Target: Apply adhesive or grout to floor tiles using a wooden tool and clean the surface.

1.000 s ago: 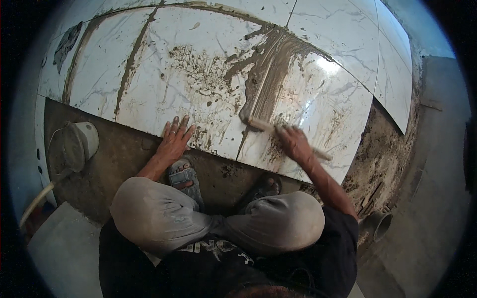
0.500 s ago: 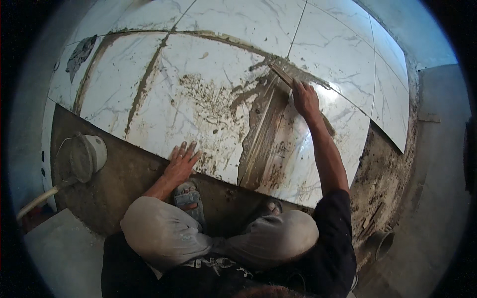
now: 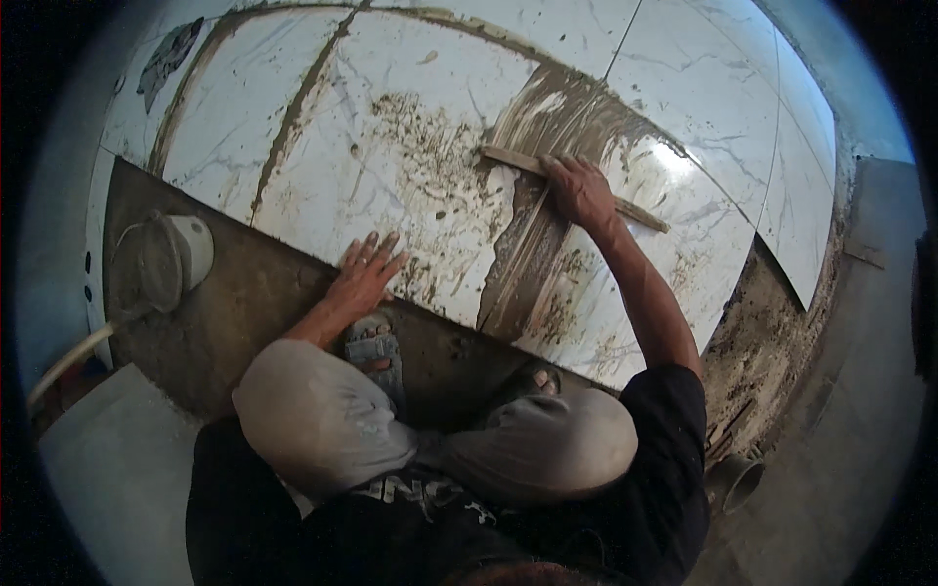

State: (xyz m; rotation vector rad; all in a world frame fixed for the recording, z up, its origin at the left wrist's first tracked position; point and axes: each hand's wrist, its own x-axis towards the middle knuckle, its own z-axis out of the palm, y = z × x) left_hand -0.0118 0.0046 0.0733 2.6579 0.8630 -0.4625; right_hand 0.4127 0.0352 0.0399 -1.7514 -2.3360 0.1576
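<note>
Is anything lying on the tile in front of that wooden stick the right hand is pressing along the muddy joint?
Nothing solid shows. The right hand presses the wooden stick onto the white tile; only smeared grey mortar lies ahead.

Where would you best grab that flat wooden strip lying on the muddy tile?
Probably near its middle, from above, fingers across its narrow width. The wooden strip lies flat and slanted on the white tile, so only its top and long edges are reachable. The right hand presses it about there now; the left hand rests flat on the tile's edge.
</note>
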